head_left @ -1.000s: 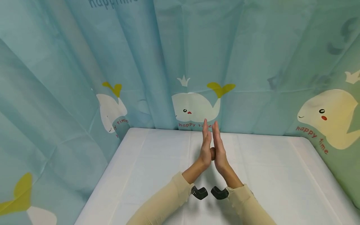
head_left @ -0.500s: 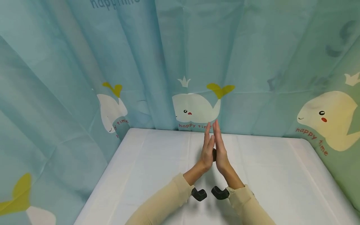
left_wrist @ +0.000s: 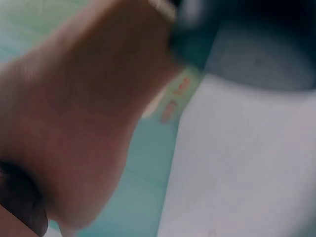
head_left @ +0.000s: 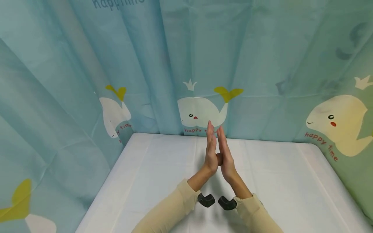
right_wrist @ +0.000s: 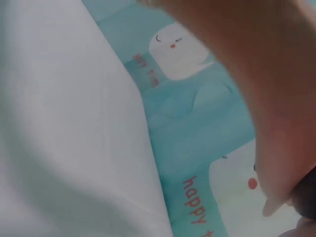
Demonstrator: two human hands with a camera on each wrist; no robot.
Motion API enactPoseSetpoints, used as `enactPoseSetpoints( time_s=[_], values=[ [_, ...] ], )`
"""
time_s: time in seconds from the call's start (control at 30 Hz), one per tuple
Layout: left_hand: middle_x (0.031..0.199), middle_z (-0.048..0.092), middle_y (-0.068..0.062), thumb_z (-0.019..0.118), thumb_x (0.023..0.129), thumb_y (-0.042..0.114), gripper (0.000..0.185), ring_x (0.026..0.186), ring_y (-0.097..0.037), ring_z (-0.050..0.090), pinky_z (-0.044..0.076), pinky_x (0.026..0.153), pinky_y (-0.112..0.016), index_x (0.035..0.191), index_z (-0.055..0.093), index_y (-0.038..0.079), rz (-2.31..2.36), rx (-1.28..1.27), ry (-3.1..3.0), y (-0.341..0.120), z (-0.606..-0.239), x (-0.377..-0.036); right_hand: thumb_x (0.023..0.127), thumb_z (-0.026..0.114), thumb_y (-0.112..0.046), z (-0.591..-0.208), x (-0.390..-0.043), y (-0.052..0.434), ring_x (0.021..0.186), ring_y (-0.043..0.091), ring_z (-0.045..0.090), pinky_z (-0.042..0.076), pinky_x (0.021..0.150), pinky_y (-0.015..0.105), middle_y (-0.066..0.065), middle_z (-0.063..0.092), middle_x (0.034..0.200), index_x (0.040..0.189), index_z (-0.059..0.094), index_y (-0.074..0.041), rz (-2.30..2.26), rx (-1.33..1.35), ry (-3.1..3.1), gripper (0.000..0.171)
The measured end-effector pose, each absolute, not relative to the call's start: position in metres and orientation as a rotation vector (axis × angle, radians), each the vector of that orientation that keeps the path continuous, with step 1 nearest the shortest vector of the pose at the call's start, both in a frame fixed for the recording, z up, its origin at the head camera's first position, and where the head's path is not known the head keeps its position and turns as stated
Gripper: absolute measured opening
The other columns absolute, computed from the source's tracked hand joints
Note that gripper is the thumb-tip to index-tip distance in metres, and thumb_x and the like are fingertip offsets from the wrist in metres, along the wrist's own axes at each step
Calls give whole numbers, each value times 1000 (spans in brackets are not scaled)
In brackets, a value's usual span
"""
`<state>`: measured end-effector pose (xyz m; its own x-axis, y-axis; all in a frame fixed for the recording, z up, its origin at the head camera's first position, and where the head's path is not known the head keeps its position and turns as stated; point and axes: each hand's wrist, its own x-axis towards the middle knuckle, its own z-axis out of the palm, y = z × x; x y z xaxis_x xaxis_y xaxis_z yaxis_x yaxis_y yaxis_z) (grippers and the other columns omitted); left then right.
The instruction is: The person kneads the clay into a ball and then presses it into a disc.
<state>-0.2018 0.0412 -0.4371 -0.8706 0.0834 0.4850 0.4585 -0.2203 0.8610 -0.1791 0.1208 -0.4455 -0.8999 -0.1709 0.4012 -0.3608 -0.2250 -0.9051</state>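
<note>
In the head view my left hand (head_left: 211, 157) and right hand (head_left: 228, 161) stand palm to palm above the table, fingers straight and pointing away. Between the palms sits a small dark brown round lump (head_left: 220, 159), pressed from both sides near the heels of the hands. Part of the same lump (left_wrist: 19, 200) shows at the lower left of the left wrist view, against the right hand (left_wrist: 74, 133). The right wrist view catches the lump (right_wrist: 307, 195) at its right edge, beside the left hand (right_wrist: 281, 113). The palms hide most of it.
A table with a white cover (head_left: 157, 168) lies under the hands. Behind it and at the sides hangs a blue-green curtain (head_left: 262, 64) printed with whales. Black wrist cameras (head_left: 227, 203) jut inward from both beige sleeves, close to each other.
The palms slide against each other: the left hand goes back, then forward again, while the right shifts slightly the opposite way. The lump stays between them and shows more than half a second ago.
</note>
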Motion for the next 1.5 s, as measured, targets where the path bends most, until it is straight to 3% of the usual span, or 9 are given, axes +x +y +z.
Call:
enactPoseSetpoints(
  time_s=[0.2,0.5,0.6,0.67,0.73,0.87,1.0,1.17,1.5],
  values=[
    [173,4,-1,21,109,39,63,158,-21,5,7,124,-55,167,5,19,-2107,-640,-1836,38,-448,-215,113,9,-36,-446,-177,118,157,13,-2,-4,121,58,-8,4,172,166,5,-33,2190,692,-1925,53],
    [172,3,5,23,109,41,64,156,-9,5,9,125,-49,167,2,23,-2154,-726,-1903,46,-456,-199,111,15,-46,-442,-188,128,156,8,-1,1,123,51,-14,5,171,166,0,-36,2134,538,-1983,58],
    [172,3,5,23,109,45,64,113,-4,59,47,95,-31,167,3,28,-2185,-720,-1915,46,-452,-193,110,14,-47,-444,-193,133,156,9,-1,18,115,37,-12,2,171,165,-3,-40,2174,493,-1994,57],
    [172,2,5,22,108,47,64,78,-3,56,45,63,-23,167,3,31,-2208,-721,-1911,44,-448,-190,110,13,-48,-445,-196,136,155,9,0,34,96,26,-9,0,171,164,-4,-42,2209,473,-1998,56],
    [172,1,5,22,108,45,63,79,-4,56,38,56,-22,167,2,31,-2218,-732,-1885,43,-445,-188,110,12,-50,-447,-197,136,146,10,28,37,67,24,-5,-1,172,164,-4,-42,2251,472,-1997,57],
    [172,2,5,22,108,43,64,150,-11,27,36,110,-35,167,3,27,-2193,-736,-1837,41,-437,-191,110,11,-53,-454,-193,131,72,10,43,23,46,27,3,0,172,165,-3,-41,2335,480,-1965,58],
    [173,3,4,22,107,44,65,157,-12,5,9,124,-50,167,3,26,-2137,-747,-1855,39,-431,-199,111,10,-52,-460,-186,123,72,1,46,39,64,16,5,2,172,166,-2,-35,2400,518,-1867,59],
    [173,2,0,22,109,44,66,158,-17,3,5,124,-53,167,3,21,-2114,-721,-1884,38,-438,-209,112,9,-48,-452,-180,117,153,7,15,24,111,16,3,-1,173,166,-3,-30,2375,621,-1814,58],
    [172,4,3,19,109,52,67,154,-19,19,17,122,-51,167,3,24,-2136,-714,-2038,38,-456,-205,111,11,-47,-446,-180,125,157,14,-1,8,120,49,-11,5,171,165,2,-42,2226,524,-1932,55]
  ],
)
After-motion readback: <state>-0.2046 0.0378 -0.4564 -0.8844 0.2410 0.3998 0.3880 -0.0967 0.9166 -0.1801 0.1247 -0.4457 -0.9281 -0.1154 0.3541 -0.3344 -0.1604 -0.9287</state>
